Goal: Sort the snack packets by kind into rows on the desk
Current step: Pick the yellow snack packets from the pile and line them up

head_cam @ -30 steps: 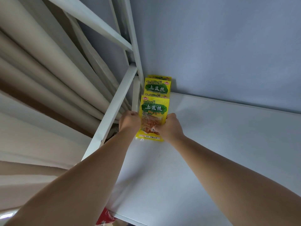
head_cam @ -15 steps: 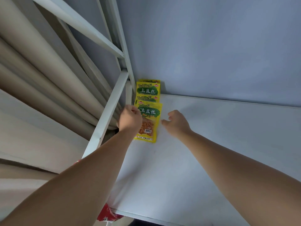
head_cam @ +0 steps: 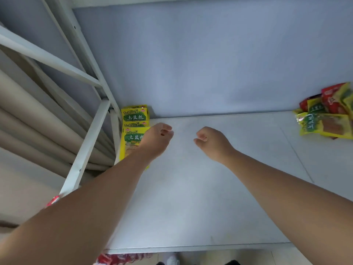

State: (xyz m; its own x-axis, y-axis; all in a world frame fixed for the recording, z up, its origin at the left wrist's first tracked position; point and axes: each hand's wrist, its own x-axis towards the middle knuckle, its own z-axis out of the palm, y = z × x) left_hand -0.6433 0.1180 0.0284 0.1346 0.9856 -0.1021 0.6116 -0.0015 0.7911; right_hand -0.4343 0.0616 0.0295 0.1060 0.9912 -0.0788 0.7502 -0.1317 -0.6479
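A row of yellow-and-green snack packets (head_cam: 134, 116) lies overlapped along the left edge of the white desk (head_cam: 191, 188), running out from the back corner. My left hand (head_cam: 155, 139) hovers over the right side of the nearest packet (head_cam: 131, 137), fingers loosely curled, holding nothing. My right hand (head_cam: 212, 142) hangs above the bare desk a little to the right, fingers loosely curled and empty. A mixed pile of red and yellow packets (head_cam: 328, 113) sits at the far right by the wall.
A white metal frame (head_cam: 89, 134) and beige curtain folds (head_cam: 38, 119) border the desk on the left. The blue-grey wall (head_cam: 210, 64) stands behind. Red packaging (head_cam: 118, 259) shows below the desk's front edge.
Both hands have let go of the nearest yellow packet, which stays in the row. The hands drew right, and the view swung right to reveal the pile.
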